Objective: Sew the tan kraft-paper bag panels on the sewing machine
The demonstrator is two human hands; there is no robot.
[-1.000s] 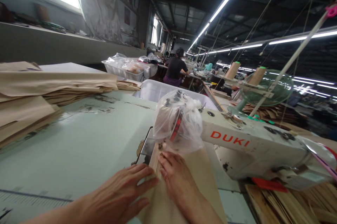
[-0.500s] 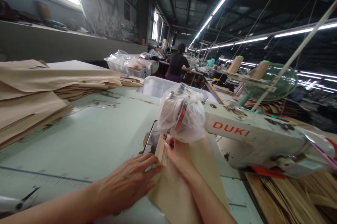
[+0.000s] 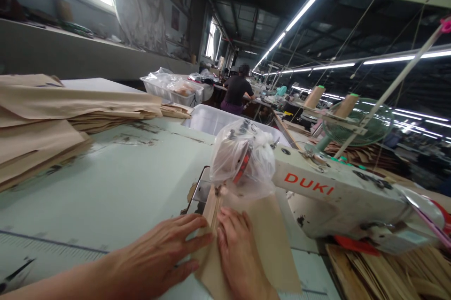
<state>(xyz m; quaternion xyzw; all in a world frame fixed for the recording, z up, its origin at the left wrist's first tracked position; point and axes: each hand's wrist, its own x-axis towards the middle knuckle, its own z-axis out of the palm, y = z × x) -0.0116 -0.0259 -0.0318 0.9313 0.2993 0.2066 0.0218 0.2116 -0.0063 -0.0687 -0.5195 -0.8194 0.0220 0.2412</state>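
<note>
**Sewing station, lower centre of the frame.** A beige cloth (image 3: 273,243) is laid flat on the table (image 3: 105,187), its far end tucked under the head of the machine (image 3: 338,196), which is wrapped in a bag (image 3: 243,159). The left hand (image 3: 165,255) and right hand (image 3: 236,253) are pressed on the cloth side by side. The fingers are outstretched and flat, and nothing is gripped. The folded edge of the cloth lies between the two sets of fingertips. The step is judged to be the guiding of that edge into the machine. For the next move, even pressure and a straight edge are called for.
</note>
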